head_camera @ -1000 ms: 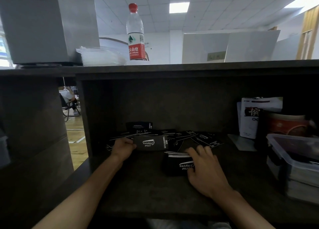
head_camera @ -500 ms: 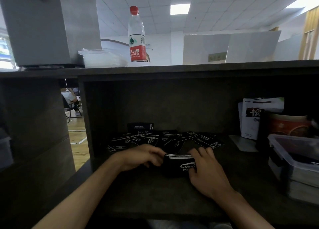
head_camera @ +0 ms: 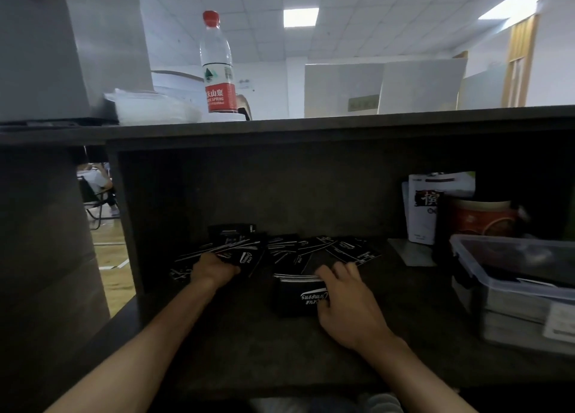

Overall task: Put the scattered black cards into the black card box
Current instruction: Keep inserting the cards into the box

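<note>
Moved since half a second ago: left hand [head_camera: 214, 269], gone from beside the box out to the spread of cards at centre-left of the frame; right hand unchanged in place.

Item 1. Shelf [head_camera: 249, 350], dark, filling the lower half of the frame; bears every item below.

Item 2. Scattered black cards [head_camera: 311, 250], fanned in a band across the middle of the frame, behind both hands. Many are not yet in the box.

Item 3. Black card box [head_camera: 298, 299], just right of centre and nearer the camera than the fan. White card edges show at its open top, so it appears partly filled.

Item 4. Right hand [head_camera: 348, 306], lying against the box's right side, fingers curved over the top edge, thumb low on the front face; it grips and steadies the box.

Item 5. Left hand, fingers curled over a card or small bunch at the left end of the fan; how many cannot be told.

Step in hand, as judged: gathering a further batch. Next move calls for squaring the cards picked up, carrying them right to the box mouth and sliding them in edgewise beside those already there.
</note>
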A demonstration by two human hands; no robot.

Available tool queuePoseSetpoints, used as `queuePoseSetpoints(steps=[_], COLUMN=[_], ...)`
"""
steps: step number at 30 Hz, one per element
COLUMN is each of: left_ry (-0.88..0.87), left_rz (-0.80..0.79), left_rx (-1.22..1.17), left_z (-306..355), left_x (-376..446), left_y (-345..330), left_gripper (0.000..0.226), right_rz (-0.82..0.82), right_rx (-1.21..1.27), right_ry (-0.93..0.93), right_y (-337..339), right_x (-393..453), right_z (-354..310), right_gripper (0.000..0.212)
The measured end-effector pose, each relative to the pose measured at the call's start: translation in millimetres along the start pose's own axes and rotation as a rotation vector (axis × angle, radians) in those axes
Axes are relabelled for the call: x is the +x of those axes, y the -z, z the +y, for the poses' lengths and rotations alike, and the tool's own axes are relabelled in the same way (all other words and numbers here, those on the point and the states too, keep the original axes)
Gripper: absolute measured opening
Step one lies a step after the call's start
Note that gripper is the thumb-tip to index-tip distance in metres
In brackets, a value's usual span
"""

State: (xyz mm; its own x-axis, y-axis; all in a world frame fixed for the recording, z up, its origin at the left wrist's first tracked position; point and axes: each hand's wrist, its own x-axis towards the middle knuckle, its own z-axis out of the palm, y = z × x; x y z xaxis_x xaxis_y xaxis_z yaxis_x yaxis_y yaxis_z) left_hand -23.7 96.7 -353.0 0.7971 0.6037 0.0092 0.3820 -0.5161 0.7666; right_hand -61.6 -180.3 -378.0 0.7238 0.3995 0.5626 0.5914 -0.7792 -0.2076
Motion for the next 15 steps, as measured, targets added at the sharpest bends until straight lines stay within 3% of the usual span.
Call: queuePoseSetpoints(steps=[3,6,11,15], left_ry=[0.053,0.068,-0.144,-0.463], left_rz=[-0.125,-0.206,-0.075,0.106], left_rx=[-0.15,-0.028,0.19,0.349], left_z=[-2.8,-3.9,-8.4,0.2], left_x=[-2.4,-10.6,-21.2,-56.0], left_y=[20.7,36.8,63.8,72.6], left_gripper=[0.011,0.017,0.029,0.024], right_rz=[0.004,0.001,0.008,0.005], right_rx=[-0.011,-0.005,0.009,0.038], right_ry=[0.0,-0.003,0.002,0.02], right_y=[-1.3,-2.2,-0.7,0.9], right_x=[0.3,0.1,-1.8,-0.4], right_z=[0.8,1.5,2.1,0.8], right_gripper=[0.037,0.037,0.038,0.037])
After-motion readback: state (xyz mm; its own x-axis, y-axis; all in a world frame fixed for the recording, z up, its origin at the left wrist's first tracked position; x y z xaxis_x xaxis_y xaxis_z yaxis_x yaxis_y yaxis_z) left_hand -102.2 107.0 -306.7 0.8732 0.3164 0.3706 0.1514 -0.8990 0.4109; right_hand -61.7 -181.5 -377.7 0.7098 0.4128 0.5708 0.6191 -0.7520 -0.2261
